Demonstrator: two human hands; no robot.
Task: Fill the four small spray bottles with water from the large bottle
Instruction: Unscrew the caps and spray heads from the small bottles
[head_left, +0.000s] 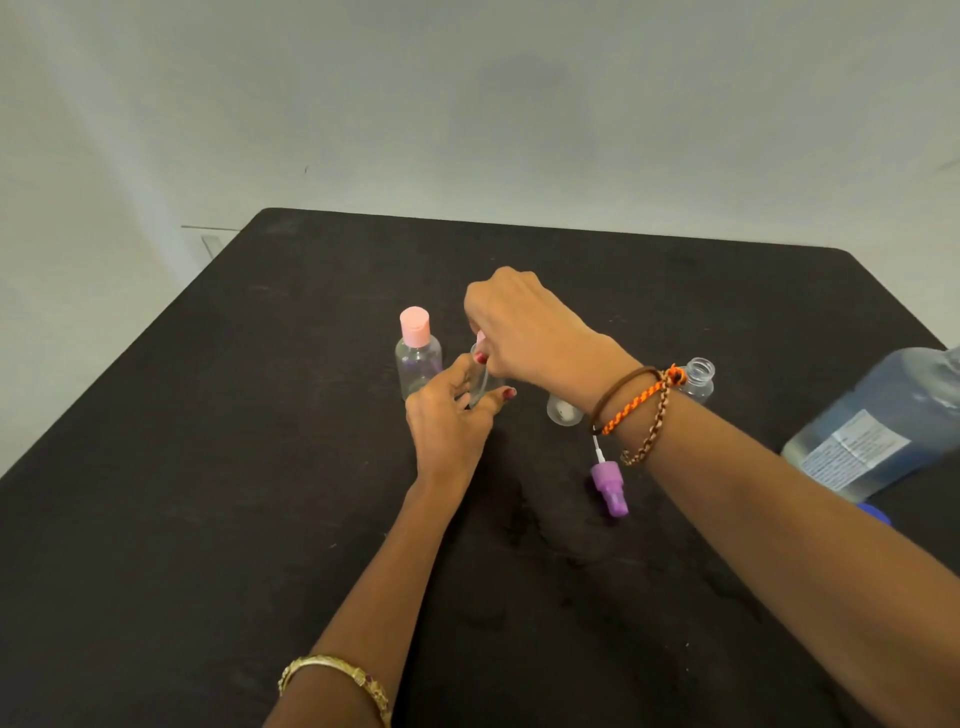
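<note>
Four small bottles are set in a rough row across the middle of the worktop (208, 467). The leftmost capped bottle (418, 353) stands upright. Just to its right, a second small bottle (480, 382) is held between the left hand (449, 415), nearer the viewer, and the right hand (519, 327), above it. Further right, two open bottles (698, 376) are placed, partly hidden behind the right wrist. A detached spray head (609, 486) is laid flat in front of them. The large bottle (878, 421) is located at the far right edge.
</note>
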